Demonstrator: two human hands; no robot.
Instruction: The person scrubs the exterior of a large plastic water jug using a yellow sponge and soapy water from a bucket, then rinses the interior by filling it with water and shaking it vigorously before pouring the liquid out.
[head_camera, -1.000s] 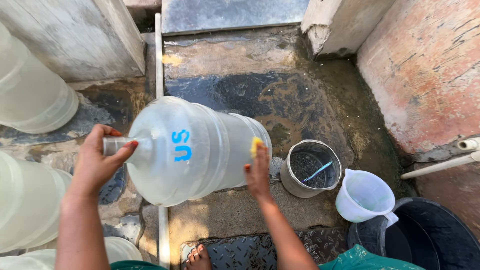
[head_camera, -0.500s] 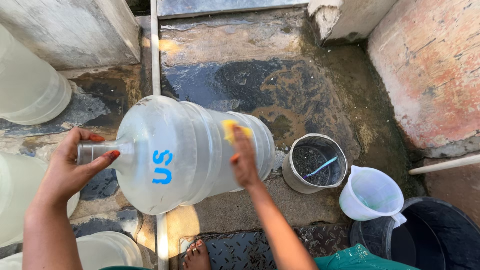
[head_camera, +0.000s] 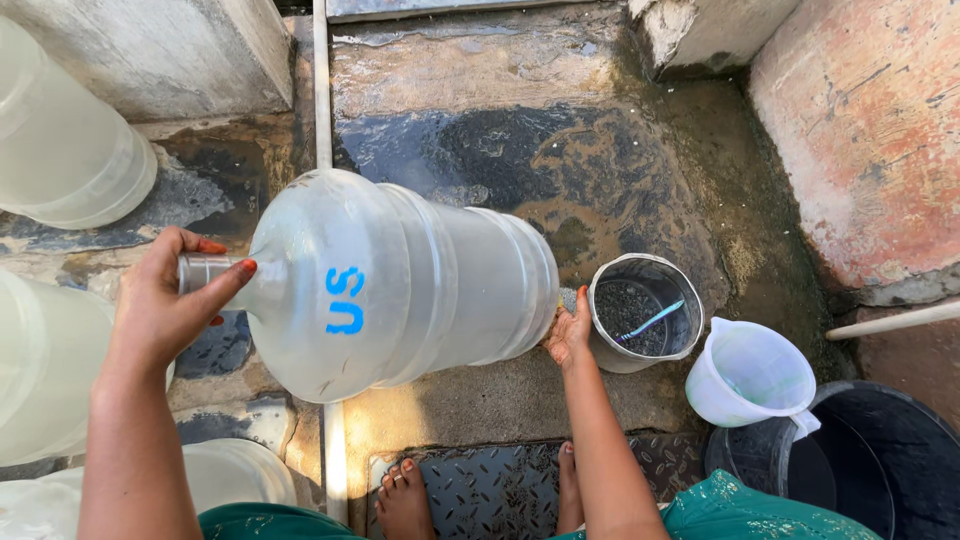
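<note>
Head view looks down on wet stone paving, where a large translucent water jug with blue letters lies on its side across a thin pipe. Beyond its base stand a dark bucket, a white plastic jug and a small grey container with a blue-handled brush inside. The left hand grips the jug's neck, fingers wrapped around it; the right hand presses flat against the base, open rather than clenched. The jug looks empty, its outside wet, so the scrubbing seems well along, though other jugs wait at the left. Against half a second earlier, the right hand has slid from the jug's side down to its base, and the yellow scrubber it held is no longer visible.
</note>
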